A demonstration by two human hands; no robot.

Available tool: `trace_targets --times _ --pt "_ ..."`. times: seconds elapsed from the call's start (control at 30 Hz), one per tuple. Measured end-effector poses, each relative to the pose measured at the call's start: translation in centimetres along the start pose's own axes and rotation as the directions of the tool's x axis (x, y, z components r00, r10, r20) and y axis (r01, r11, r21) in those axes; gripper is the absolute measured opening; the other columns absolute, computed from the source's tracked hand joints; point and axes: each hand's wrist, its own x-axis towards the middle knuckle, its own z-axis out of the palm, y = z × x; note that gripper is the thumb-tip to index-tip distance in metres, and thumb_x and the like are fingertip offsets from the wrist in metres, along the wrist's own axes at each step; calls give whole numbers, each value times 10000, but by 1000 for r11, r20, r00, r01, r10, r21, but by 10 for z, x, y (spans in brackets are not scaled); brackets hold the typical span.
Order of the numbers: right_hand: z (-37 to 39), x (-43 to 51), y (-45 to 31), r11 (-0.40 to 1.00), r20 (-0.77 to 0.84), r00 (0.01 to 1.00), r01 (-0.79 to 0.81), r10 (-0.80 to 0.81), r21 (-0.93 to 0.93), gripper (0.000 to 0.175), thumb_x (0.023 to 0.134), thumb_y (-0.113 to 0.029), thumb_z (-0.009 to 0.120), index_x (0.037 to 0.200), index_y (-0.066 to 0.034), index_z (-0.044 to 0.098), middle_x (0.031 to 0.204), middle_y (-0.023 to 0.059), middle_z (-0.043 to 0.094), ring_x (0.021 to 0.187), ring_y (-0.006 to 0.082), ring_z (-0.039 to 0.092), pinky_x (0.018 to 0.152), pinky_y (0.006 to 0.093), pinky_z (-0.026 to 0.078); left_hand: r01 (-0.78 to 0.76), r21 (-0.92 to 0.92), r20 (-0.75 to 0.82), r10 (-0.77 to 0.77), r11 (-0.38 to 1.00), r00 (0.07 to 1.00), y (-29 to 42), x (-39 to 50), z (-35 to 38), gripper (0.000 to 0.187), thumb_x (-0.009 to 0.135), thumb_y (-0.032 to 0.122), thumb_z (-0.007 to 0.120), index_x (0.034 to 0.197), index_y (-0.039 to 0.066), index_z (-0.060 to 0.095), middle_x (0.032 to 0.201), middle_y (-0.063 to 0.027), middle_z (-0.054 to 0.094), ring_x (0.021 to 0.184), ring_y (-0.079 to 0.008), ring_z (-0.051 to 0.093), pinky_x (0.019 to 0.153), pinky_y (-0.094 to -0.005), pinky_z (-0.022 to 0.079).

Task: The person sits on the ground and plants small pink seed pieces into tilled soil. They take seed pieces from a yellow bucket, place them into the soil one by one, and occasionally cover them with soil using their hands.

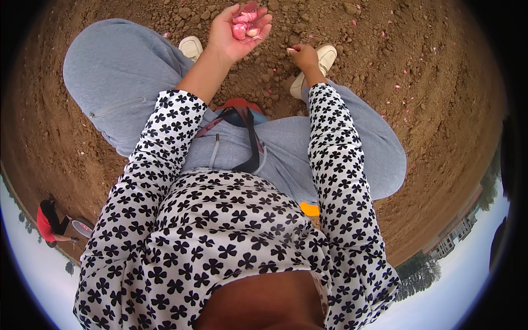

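Observation:
My left hand [235, 37] is palm up over the soil at the top, with several pink-coated garlic cloves [239, 31] lying in the cupped palm. Lower and to the right, my right hand [304, 55] pinches one pale pink clove [291, 50] between thumb and fingertips, close above the brown soil [264, 62] and beside my right shoe. Its other fingers are curled. More small pink cloves [397, 86] are scattered over the soil on the right.
Cream shoes [326, 57] stand on the clumpy ground by both hands. A red and blue object [241, 105] with a dark strap sits between my legs. Something yellow [309, 209] shows behind my right thigh. At the far lower left, a person in red [44, 222] bends near a round basin [82, 228].

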Motion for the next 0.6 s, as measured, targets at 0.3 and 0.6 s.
trace_targets --times 0.3,0.6 --pt "19 -3 -27 992 62 994 -86 92 -91 282 816 -308 650 931 -50 664 918 159 664 924 314 621 799 408 480 53 45 -190 -44 998 981 -16 -7 -20 345 925 293 452 1146 42 538 1176 -163 572 1075 -308 560 900 -434 476" --pt "33 -2 -46 953 34 997 -56 69 -299 259 805 -261 648 917 -28 670 951 176 659 928 301 633 803 398 501 132 74 -194 -116 989 974 -19 -6 -40 401 941 326 418 1209 48 525 1237 -157 546 1089 -312 565 905 -445 477"
